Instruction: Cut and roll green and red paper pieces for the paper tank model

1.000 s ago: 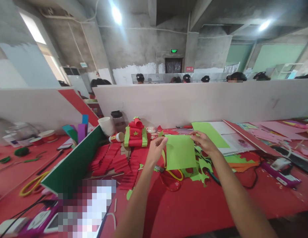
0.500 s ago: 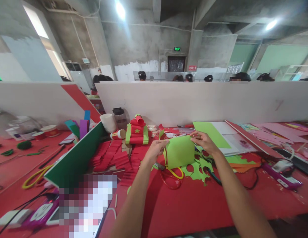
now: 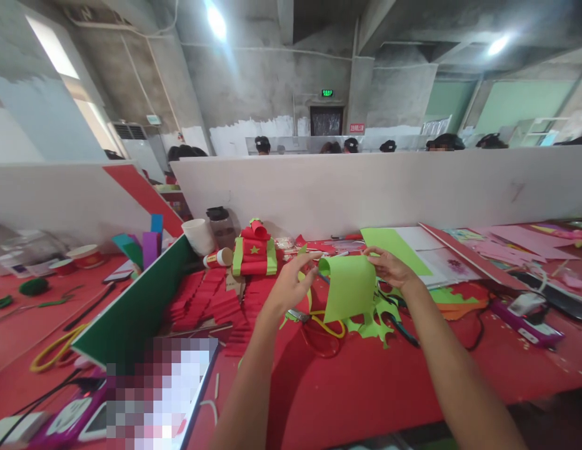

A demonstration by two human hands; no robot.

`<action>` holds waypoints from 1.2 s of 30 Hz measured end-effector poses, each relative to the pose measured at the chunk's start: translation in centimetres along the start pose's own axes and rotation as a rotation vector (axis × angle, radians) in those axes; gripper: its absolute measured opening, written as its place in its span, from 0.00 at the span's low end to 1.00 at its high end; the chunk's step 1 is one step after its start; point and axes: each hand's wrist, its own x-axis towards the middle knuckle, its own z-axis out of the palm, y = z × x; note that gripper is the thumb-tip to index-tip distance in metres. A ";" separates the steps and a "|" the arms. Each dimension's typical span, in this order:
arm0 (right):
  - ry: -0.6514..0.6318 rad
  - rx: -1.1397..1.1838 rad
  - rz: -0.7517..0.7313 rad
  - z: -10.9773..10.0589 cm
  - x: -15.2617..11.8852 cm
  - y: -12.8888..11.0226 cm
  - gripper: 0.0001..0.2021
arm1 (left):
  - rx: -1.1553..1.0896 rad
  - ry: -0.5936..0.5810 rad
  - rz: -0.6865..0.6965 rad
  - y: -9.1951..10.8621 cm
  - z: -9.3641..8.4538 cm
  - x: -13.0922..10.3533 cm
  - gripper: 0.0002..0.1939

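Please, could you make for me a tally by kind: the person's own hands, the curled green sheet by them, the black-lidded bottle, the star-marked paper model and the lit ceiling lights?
Hands: 2 (left hand, right hand)
Curled green sheet: 1
Black-lidded bottle: 1
Star-marked paper model: 1
Lit ceiling lights: 2
Total: 7

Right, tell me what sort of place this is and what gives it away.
Probably a shared craft workshop: the right hand holds a green sheet, cut green scraps lie on the red table, and people's heads show beyond a long white partition.
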 end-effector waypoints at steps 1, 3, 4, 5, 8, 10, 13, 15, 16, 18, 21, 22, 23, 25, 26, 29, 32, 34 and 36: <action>-0.028 0.018 0.021 0.1 -0.1 0.1 0.20 | 0.056 -0.047 0.024 0.4 0.0 -0.1 0.19; -0.078 0.037 0.060 0.4 -0.1 0.2 0.19 | 0.162 -0.142 0.057 1.0 0.0 -0.4 0.23; -0.096 0.038 0.083 0.6 -0.1 0.3 0.19 | 0.216 -0.187 0.066 1.1 0.0 -0.5 0.25; -0.108 0.037 0.107 0.8 0.0 0.5 0.19 | 0.273 -0.231 0.072 1.2 0.1 -0.5 0.26; -0.118 0.043 0.155 1.2 0.3 0.9 0.19 | 0.460 -0.336 0.067 0.9 0.3 -0.6 0.27; -0.119 0.066 0.164 1.4 0.4 1.1 0.19 | 0.565 -0.362 0.059 0.5 0.4 -0.6 0.25; -0.127 0.091 0.168 1.5 0.6 1.3 0.18 | 0.643 -0.351 0.056 -0.4 0.4 -0.6 0.24; -0.123 0.100 0.166 1.4 0.6 1.3 0.18 | 0.641 -0.340 0.057 -0.9 0.4 -0.6 0.24; -0.120 0.106 0.165 1.3 0.6 1.4 0.18 | 0.627 -0.333 0.060 -1.1 0.3 -0.6 0.24; -0.116 0.121 0.161 1.1 0.7 1.5 0.18 | 0.578 -0.315 0.069 -1.2 0.3 -0.6 0.24; -0.096 0.127 0.161 1.1 0.9 1.7 0.19 | 0.490 -0.291 0.055 -0.9 0.3 -0.5 0.23; -0.087 0.122 0.158 1.2 0.9 1.8 0.19 | 0.457 -0.279 0.038 -0.9 0.3 -0.4 0.23; -0.077 0.121 0.147 1.4 1.0 1.7 0.20 | 0.417 -0.265 0.020 -0.8 0.3 -0.3 0.23; -0.061 0.139 0.097 1.9 1.1 1.6 0.21 | 0.308 -0.221 -0.012 -1.1 0.0 -0.1 0.25; -0.049 0.156 0.058 2.3 1.1 1.5 0.21 | 0.242 -0.186 -0.028 -1.4 -0.1 0.0 0.25; 0.036 0.174 -0.055 3.2 1.3 1.1 0.20 | 0.025 0.001 -0.129 -2.9 -0.8 0.3 0.22; 0.180 0.106 -0.099 3.8 1.5 0.9 0.18 | -0.244 0.251 -0.308 -4.8 -1.3 0.4 0.13; 0.239 0.056 -0.119 3.9 1.6 1.0 0.17 | -0.402 0.390 -0.399 -5.9 -1.3 0.4 0.09; 0.253 -0.010 -0.154 3.8 1.8 1.2 0.17 | -0.561 0.470 -0.443 -6.7 -1.1 0.4 0.10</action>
